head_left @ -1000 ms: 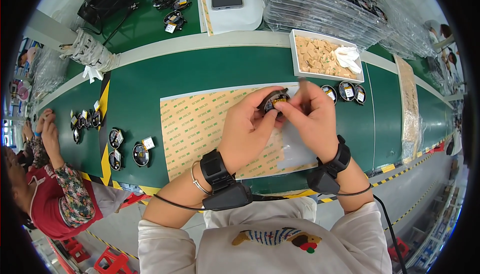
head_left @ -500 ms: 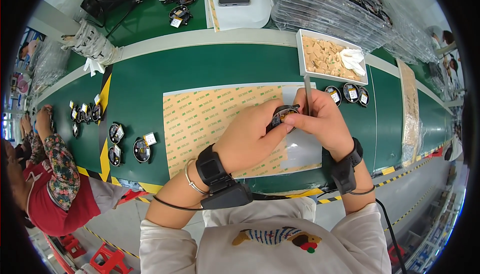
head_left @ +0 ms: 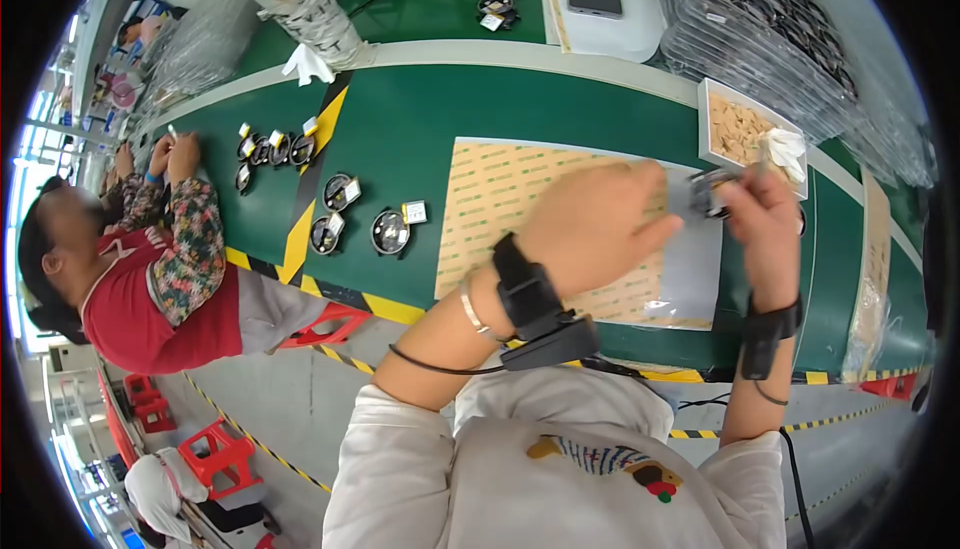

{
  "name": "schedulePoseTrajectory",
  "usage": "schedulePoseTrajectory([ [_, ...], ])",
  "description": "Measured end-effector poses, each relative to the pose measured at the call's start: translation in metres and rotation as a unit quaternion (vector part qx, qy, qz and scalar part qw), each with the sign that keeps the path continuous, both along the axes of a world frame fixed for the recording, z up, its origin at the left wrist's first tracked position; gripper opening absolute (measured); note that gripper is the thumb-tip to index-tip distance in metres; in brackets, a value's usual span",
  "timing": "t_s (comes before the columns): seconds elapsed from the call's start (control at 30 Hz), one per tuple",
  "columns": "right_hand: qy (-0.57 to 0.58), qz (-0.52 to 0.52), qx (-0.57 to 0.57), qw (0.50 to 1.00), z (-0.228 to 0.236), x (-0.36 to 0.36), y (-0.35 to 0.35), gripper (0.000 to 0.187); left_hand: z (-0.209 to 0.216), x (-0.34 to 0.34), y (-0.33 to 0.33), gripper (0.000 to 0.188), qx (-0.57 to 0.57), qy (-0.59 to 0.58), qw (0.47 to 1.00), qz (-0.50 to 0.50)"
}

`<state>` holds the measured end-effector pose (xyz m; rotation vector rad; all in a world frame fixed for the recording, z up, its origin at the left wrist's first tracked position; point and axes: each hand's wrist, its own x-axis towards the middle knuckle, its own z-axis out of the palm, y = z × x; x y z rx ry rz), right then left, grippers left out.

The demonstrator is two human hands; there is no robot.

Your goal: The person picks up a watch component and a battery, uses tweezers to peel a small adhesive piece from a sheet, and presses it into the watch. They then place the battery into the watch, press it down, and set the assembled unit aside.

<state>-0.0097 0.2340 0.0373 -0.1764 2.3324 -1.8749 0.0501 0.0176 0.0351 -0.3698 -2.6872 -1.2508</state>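
Right hand (head_left: pixel 762 229) holds a dark round module (head_left: pixel 711 195) over the patterned sheet's (head_left: pixel 490 184) bare right part; left hand (head_left: pixel 597 224) hangs free.
Right thumb and fingers pinched on module edge, fine grip blurred; can't tell if a tool is also in them. Left thumb and fingers wide apart, nothing seen in them, above sheet. Module sits just left of white box (head_left: pixel 705 121) with tan pieces (head_left: pixel 738 132) and crumpled white tissue (head_left: pixel 787 154). Risks, judged: one-sided edge grip could slip, dropping module onto sheet; swinging too close could knock box rim and spill pieces; right hand could bump the mostly hidden module (head_left: pixel 801 221) just beyond it, since the hand blocks the view.
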Motion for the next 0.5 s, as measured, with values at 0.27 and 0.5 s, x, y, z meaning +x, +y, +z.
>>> schedulePoseTrajectory([
  [0.27,-0.032,-0.074,0.088,0.993,-0.003,-0.03,0.088,0.012,0.01,0.08,-0.135,0.037,-0.238,-0.028,0.954,0.18],
  [0.5,0.035,0.014,0.221,0.975,-0.013,-0.028,0.07,0.02,0.002,0.09,-0.141,0.042,-0.232,-0.11,0.949,0.186],
])
